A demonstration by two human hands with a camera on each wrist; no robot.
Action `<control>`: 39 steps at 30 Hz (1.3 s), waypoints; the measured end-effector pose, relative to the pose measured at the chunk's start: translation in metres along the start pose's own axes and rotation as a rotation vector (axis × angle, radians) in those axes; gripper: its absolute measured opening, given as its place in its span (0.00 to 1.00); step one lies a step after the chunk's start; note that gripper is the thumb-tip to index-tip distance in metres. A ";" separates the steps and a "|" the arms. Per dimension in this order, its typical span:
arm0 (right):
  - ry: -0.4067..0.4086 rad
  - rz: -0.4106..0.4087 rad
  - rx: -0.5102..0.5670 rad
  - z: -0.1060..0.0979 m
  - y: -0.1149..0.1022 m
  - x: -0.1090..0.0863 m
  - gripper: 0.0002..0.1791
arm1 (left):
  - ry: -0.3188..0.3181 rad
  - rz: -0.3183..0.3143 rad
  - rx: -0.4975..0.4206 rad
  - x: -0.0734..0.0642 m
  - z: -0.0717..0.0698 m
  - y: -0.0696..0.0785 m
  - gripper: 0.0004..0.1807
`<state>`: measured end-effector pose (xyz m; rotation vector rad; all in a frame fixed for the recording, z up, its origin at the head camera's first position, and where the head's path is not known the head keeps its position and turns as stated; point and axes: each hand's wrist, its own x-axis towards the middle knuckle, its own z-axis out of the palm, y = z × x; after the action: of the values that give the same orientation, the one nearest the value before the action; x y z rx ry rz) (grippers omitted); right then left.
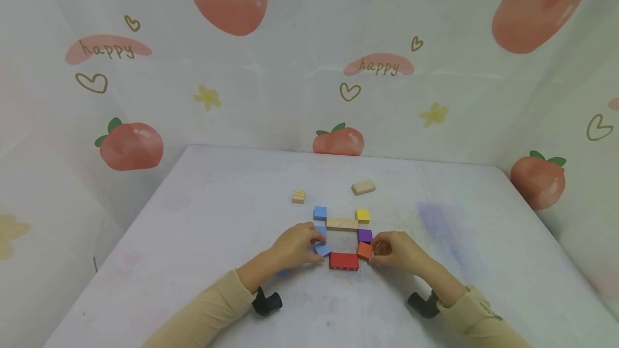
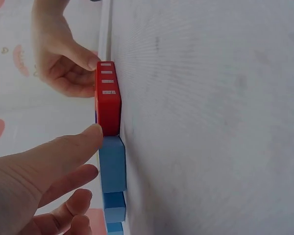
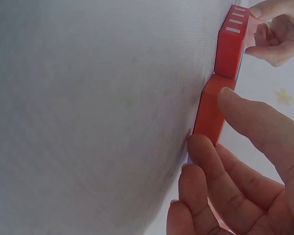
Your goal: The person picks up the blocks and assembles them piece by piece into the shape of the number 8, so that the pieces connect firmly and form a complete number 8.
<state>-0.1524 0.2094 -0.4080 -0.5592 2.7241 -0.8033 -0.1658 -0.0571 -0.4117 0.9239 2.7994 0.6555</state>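
My left hand (image 1: 300,243) pinches a tilted blue block (image 1: 322,250) between thumb and forefinger. In the left wrist view its thumb lies by the corner where that blue block (image 2: 112,164) meets the red block (image 2: 108,103). My right hand (image 1: 398,251) holds a turned orange block (image 1: 365,251) by thumb and forefinger, beside the red block's right end. In the right wrist view the thumb presses the orange block (image 3: 210,110) and the curled fingers sit at its lower end. Behind it is a purple block (image 1: 365,236). Another blue block (image 1: 321,230) is partly hidden by my left fingers.
A wooden plank (image 1: 342,224) lies across the ring's far side, between a blue block (image 1: 320,212) and a yellow block (image 1: 362,216). Farther back lie a ridged wooden piece (image 1: 299,196) and a plain wooden block (image 1: 364,187). A blue piece (image 1: 282,273) shows below my left wrist.
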 end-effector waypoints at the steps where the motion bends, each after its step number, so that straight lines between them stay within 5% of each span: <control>1: -0.001 0.004 0.001 0.000 0.000 0.000 0.14 | 0.002 0.001 0.002 0.000 0.000 0.000 0.19; 20: 0.004 0.006 0.004 0.001 -0.001 -0.001 0.15 | 0.015 0.014 0.078 -0.001 0.001 -0.001 0.17; 39: 0.006 -0.013 0.008 0.000 0.000 -0.001 0.14 | 0.013 0.038 0.042 -0.001 -0.001 -0.002 0.15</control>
<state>-0.1517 0.2097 -0.4078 -0.5736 2.7244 -0.8199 -0.1659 -0.0598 -0.4121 0.9861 2.8237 0.6118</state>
